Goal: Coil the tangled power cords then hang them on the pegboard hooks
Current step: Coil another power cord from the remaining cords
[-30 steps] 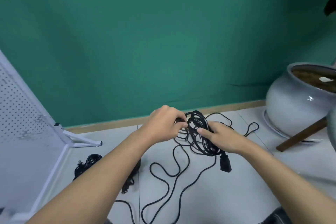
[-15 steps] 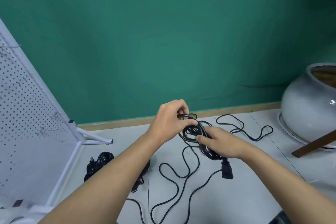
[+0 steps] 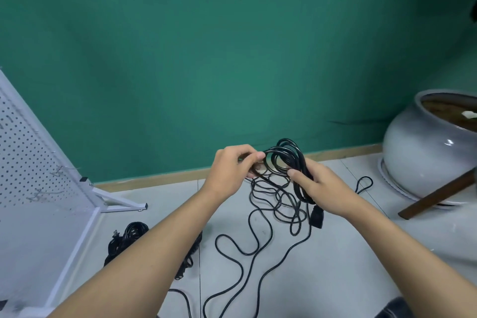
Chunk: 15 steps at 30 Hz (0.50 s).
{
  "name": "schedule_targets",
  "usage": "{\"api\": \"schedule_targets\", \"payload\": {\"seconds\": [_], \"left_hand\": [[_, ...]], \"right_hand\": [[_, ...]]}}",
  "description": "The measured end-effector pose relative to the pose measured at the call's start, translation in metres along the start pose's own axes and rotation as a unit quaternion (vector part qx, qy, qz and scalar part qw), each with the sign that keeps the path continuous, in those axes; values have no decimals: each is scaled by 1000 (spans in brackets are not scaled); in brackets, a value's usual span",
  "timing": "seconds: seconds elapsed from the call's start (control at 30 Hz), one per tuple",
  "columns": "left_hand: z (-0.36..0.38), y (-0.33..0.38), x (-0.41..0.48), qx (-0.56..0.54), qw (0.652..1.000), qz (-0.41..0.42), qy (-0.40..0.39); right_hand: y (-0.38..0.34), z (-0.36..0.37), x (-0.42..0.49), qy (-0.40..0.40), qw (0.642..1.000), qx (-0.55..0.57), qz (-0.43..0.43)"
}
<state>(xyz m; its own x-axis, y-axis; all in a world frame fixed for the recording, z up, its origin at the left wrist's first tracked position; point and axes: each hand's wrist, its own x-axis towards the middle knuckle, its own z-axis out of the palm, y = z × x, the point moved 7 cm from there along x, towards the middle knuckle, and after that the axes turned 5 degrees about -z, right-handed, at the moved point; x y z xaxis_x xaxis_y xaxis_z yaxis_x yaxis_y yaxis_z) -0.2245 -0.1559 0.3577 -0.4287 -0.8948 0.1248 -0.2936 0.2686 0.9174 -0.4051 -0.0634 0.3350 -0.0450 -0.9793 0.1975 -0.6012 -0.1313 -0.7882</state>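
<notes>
The right grip (image 3: 320,188) holds a round coil of black cord (image 3: 286,155) up above the floor (image 3: 335,266), with its fingers curled round the coil's lower right side. The left grip (image 3: 232,170) pinches a strand of the same cord just left of the coil. The plug (image 3: 317,218) hangs under the right grip. The loose end lies in loops on the floor below. Other cords (image 3: 129,237) lie near the pegboard (image 3: 31,162).

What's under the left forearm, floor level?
A cord bundle on the floor, showing on both sides of the forearm; a plug sticks out at its left. Its middle is covered, so the cord count is unknown.
</notes>
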Motion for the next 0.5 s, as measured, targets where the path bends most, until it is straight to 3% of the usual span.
{"api": "schedule_targets", "payload": {"seconds": [0.27, 0.5], "left_hand": [[35, 11, 0, -120, 990, -78, 4], [59, 9, 5, -139, 984, -104, -27]], "right_hand": [[12, 0, -1, 6, 1000, -12, -1], [16, -17, -15, -8, 999, -30, 27]]}}
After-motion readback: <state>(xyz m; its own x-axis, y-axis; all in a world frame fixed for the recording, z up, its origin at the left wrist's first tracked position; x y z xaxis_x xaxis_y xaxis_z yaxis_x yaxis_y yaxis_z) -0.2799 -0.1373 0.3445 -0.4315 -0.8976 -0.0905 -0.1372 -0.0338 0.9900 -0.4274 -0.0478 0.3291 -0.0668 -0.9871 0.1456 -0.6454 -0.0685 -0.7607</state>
